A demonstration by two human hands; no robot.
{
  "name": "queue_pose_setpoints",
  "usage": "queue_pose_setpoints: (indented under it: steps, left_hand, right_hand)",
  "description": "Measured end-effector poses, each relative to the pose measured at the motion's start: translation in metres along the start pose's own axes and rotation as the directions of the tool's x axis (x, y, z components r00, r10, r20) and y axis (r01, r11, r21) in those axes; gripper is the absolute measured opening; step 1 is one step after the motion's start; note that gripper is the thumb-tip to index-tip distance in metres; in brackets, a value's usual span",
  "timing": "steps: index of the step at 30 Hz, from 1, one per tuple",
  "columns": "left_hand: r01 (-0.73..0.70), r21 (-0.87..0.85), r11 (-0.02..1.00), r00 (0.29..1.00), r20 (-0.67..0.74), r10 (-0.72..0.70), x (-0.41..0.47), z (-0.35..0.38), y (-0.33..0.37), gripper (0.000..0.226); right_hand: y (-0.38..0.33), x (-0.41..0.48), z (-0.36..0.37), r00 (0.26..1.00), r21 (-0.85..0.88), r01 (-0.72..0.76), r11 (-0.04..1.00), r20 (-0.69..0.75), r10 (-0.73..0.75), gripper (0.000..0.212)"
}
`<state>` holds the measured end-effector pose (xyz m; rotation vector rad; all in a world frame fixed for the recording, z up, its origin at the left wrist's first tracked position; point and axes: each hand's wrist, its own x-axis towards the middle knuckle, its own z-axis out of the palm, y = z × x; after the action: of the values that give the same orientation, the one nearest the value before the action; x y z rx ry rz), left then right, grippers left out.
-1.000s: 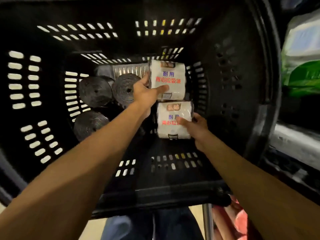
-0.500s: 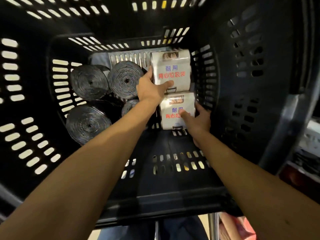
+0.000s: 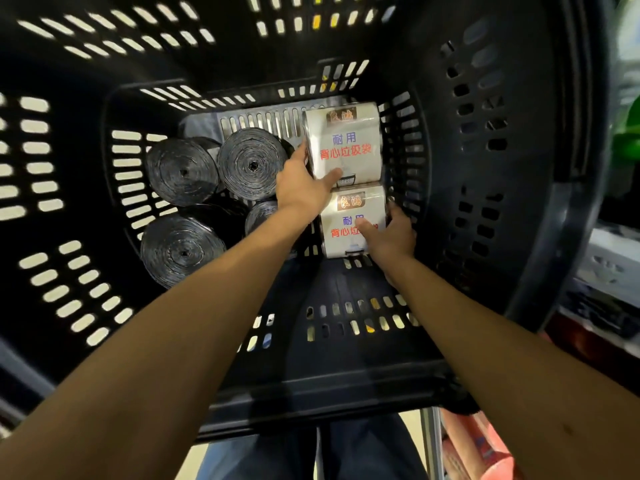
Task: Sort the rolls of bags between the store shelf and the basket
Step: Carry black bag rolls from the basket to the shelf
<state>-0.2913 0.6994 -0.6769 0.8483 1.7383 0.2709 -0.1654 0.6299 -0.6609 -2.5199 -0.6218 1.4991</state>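
I look down into a deep black slotted basket [image 3: 485,202]. Two white labelled packs of bag rolls lie on its floor by the right wall, one behind the other. My left hand [image 3: 301,188] grips the far white pack [image 3: 346,147] along its left and front edge. My right hand [image 3: 391,237] wraps the near white pack [image 3: 349,216] from its right side, thumb across the label. Left of the packs stand several bare black rolls, among them one at the back [image 3: 252,164], one beside it [image 3: 181,171] and a larger one nearer me [image 3: 180,251].
A small black roll [image 3: 263,216] is half hidden under my left wrist. Shelf goods in green and white packaging [image 3: 627,133] show past the basket's right rim. A metal post [image 3: 433,445] and pink packaging [image 3: 485,455] sit below the basket's near edge.
Both hands have pushed deeper into the basket with the two white packs, which now rest against the right wall. The camera has leaned in closer.
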Motion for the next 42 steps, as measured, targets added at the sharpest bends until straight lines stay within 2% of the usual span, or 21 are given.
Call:
queue_pose_setpoints:
  steps: [3,6,9,13,18,24,27,31,34,38,42]
  left_hand:
    - [-0.078,0.142,0.987,0.997,0.006,0.078,-0.025,-0.02,0.012,0.057]
    - [-0.171,0.272,0.947,0.984,0.09,0.152,-0.062,-0.053,0.029,0.054]
    - [-0.203,0.465,0.862,0.977,0.16,0.143,-0.1,-0.09,0.052,0.055]
    - [-0.203,0.643,0.739,0.979,0.161,0.129,-0.153,-0.14,0.086,0.05]
    - [-0.269,0.722,0.638,0.961,0.155,0.23,-0.231,-0.192,0.141,0.057]
    - [-0.353,0.716,0.603,0.91,0.112,0.399,-0.333,-0.234,0.197,0.059]
    - [-0.411,0.698,0.586,0.884,0.147,0.445,-0.378,-0.249,0.208,0.059]
    - [-0.495,0.646,0.58,0.843,0.197,0.5,-0.423,-0.262,0.216,0.057]
    - [-0.609,0.636,0.474,0.767,0.322,0.554,-0.452,-0.264,0.221,0.059]
    - [-0.757,0.589,0.284,0.608,0.476,0.635,-0.5,-0.257,0.227,0.058]
    - [-0.859,0.499,0.113,0.451,0.635,0.628,-0.544,-0.23,0.229,0.058]
  right_hand:
    - [-0.015,-0.014,-0.011,0.999,-0.022,0.049,0.999,0.001,-0.049,0.059]
    - [-0.038,-0.04,-0.029,0.992,-0.129,0.129,0.983,0.03,-0.126,0.053]
    - [-0.065,-0.077,-0.054,0.969,-0.288,0.244,0.926,0.095,-0.226,0.051]
    - [-0.104,-0.138,-0.094,0.91,-0.37,0.414,0.832,0.144,-0.389,0.046]
    - [-0.141,-0.227,-0.139,0.829,-0.402,0.553,0.73,0.175,-0.531,0.047]
    - [-0.158,-0.333,-0.182,0.729,-0.361,0.665,0.654,0.122,-0.674,0.051]
    - [-0.158,-0.382,-0.195,0.734,-0.389,0.648,0.655,0.09,-0.673,0.055]
    - [-0.137,-0.445,-0.209,0.721,-0.324,0.649,0.689,-0.028,-0.692,0.058]
    - [-0.11,-0.486,-0.214,0.732,-0.302,0.608,0.734,-0.144,-0.666,0.058]
    - [-0.071,-0.542,-0.217,0.726,-0.237,0.557,0.796,-0.328,-0.605,0.057]
    - [-0.019,-0.587,-0.227,0.684,-0.161,0.501,0.85,-0.528,-0.503,0.052]
